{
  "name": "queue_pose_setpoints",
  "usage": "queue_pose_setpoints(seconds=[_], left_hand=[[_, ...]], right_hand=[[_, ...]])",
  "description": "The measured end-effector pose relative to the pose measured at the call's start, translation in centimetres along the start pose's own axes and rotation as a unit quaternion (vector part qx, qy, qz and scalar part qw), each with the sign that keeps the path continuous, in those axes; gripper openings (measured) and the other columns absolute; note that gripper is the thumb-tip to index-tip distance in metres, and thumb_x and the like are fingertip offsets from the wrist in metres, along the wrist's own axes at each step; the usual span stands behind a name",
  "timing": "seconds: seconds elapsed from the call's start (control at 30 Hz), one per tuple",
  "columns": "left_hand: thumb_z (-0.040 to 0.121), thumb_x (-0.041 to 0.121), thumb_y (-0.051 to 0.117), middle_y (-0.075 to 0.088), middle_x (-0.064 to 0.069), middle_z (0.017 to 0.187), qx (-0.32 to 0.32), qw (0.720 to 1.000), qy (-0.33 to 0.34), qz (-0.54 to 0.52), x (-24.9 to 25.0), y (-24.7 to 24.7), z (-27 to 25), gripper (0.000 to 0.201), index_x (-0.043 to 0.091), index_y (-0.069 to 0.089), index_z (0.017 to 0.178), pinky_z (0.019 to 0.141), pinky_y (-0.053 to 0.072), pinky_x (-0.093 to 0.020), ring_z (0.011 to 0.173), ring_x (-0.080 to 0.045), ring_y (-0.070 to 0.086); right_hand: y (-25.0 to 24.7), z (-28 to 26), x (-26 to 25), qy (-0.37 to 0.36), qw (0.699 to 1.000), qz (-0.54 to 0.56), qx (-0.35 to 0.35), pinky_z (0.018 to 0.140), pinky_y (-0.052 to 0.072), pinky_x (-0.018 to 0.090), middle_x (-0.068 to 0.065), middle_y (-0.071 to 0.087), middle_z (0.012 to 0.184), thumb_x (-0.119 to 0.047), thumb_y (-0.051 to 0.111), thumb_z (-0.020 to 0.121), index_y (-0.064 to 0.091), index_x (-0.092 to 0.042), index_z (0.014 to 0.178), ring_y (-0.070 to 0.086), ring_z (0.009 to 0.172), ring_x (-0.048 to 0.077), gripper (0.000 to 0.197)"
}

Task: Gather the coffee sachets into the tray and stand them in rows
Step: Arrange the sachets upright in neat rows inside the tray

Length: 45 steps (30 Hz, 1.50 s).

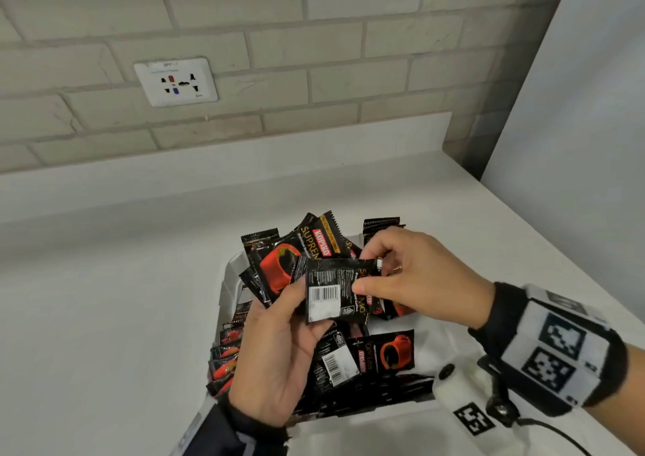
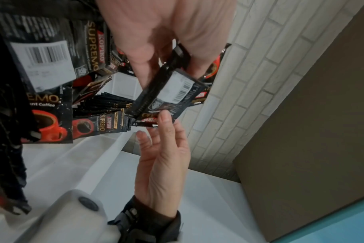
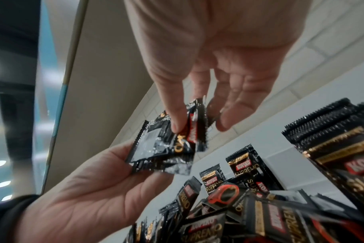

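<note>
Several coffee sachets [image 1: 223, 358] stood in a row left of your left hand [image 1: 275, 361], which cupped a fanned bunch of sachets [image 1: 279, 263] from below. Between your hands, one barcode-side sachet [image 1: 333, 295] was pinched at its right edge by your right hand [image 1: 415, 277], your left thumb against its other edge. Beneath both hands the white tray [image 1: 232, 270] was mostly hidden by loose packets; how many you held, I couldn't tell.

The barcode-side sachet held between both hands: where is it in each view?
Head: sachet centre, above the tray.
Left wrist: sachet centre, below the right hand.
Right wrist: sachet centre, above the left hand.
Shared landmark: brick wall.
</note>
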<state>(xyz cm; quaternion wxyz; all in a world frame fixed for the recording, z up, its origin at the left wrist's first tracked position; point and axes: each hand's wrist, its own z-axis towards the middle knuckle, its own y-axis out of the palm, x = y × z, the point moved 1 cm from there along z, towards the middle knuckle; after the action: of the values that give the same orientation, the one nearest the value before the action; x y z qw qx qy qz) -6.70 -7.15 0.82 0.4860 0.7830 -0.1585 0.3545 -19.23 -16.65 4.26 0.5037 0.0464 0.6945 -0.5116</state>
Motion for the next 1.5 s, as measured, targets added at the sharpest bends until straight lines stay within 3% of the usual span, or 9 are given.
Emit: queue_pose_setpoints(seconds=[0.17,0.3,0.6,0.77,0.87,0.97,1.1,1.2,1.5], left_hand=[[0.069,0.026,0.059,0.073,-0.016,0.087,-0.009,1.0,-0.007,0.008,0.4,0.3,-0.3,0.022,0.013,0.076,0.065,0.071,0.056,-0.042,0.077,-0.024,0.071],[0.073,0.027,0.057,0.073,-0.015,0.085,0.021,0.999,0.018,0.032,0.4,-0.2,-0.1,0.024,0.007,0.069,0.079,0.063,0.058,-0.04,0.071,-0.022,0.071],[0.08,0.022,0.059,0.069,-0.001,0.09,0.072,0.992,0.068,0.077,0.2,-1.0,0.3,0.012,0.011,0.061,0.085,0.058,0.052,-0.021,0.079,-0.014,0.06],[0.079,0.021,0.06,0.071,-0.002,0.089,0.047,0.986,0.097,0.127,0.2,-0.6,0.2,0.019,0.013,0.061,0.096,0.052,0.053,-0.017,0.061,-0.008,0.063],[0.082,0.018,0.062,0.056,0.0,0.123,0.056,0.967,0.151,0.197,0.1,-0.8,0.2,0.046,0.034,0.047,0.122,0.062,0.056,-0.025,0.064,-0.006,0.067],[0.075,0.02,0.067,0.057,0.006,0.12,0.028,0.945,0.208,0.25,0.2,-0.5,0.0,0.047,0.055,0.054,0.104,0.059,0.055,-0.024,0.086,-0.011,0.068],[0.082,0.004,0.056,0.07,0.006,0.082,0.002,0.954,0.17,0.246,-0.3,0.2,-0.5,0.034,0.03,0.074,0.069,0.059,0.054,-0.022,0.076,-0.011,0.064],[0.083,0.011,0.054,0.072,0.0,0.078,-0.014,0.966,0.13,0.224,-0.4,0.1,-0.9,0.028,0.025,0.076,0.075,0.066,0.051,-0.028,0.069,-0.008,0.063],[0.073,0.015,0.057,0.067,-0.006,0.063,-0.05,0.987,0.052,0.144,-0.2,-0.2,-1.0,0.019,0.011,0.073,0.064,0.046,0.048,-0.017,0.053,-0.009,0.062]], right_hand=[[0.2,-0.1,0.3,0.03,0.996,0.057,-0.057,0.051,0.039,0.012,-0.009,0.064,0.072,-0.021,0.073,0.075,0.054,-0.026,0.075,0.052,0.047,-0.004,0.02],[-0.3,-0.4,0.0,0.033,0.993,0.079,-0.079,0.049,0.043,0.013,-0.011,0.063,0.066,-0.014,0.072,0.077,0.054,-0.022,0.075,0.053,0.047,-0.003,0.02],[-4.1,-1.7,0.3,0.017,0.974,0.208,0.084,0.057,0.05,0.014,-0.002,0.07,0.072,-0.001,0.068,0.076,0.068,-0.025,0.08,0.062,0.059,0.007,0.024],[-4.0,-2.5,-0.6,-0.099,0.971,0.075,0.205,0.059,0.048,0.014,-0.001,0.066,0.073,-0.01,0.07,0.073,0.065,-0.039,0.07,0.057,0.063,0.01,0.03],[-3.6,-3.0,-2.0,-0.25,0.936,-0.084,0.234,0.06,0.047,0.017,0.001,0.059,0.075,-0.006,0.065,0.072,0.067,-0.018,0.084,0.053,0.063,0.009,0.018],[-2.3,-3.2,-2.9,-0.316,0.899,-0.203,0.225,0.051,0.048,0.032,0.007,0.058,0.08,-0.004,0.058,0.074,0.068,-0.004,0.087,0.054,0.063,0.019,0.015],[0.2,-3.1,-3.2,-0.351,0.868,-0.311,0.164,0.051,0.045,0.035,0.006,0.061,0.08,-0.01,0.047,0.078,0.067,-0.007,0.081,0.052,0.064,0.021,0.021],[1.7,-3.2,-2.8,-0.347,0.868,-0.334,0.126,0.052,0.044,0.033,0.004,0.06,0.079,-0.008,0.046,0.074,0.066,-0.009,0.079,0.048,0.063,0.019,0.021],[3.7,-3.7,-0.9,-0.307,0.925,-0.218,0.055,0.075,0.046,0.029,-0.004,0.064,0.095,-0.026,0.053,0.082,0.072,-0.018,0.091,0.056,0.082,0.013,0.023]])
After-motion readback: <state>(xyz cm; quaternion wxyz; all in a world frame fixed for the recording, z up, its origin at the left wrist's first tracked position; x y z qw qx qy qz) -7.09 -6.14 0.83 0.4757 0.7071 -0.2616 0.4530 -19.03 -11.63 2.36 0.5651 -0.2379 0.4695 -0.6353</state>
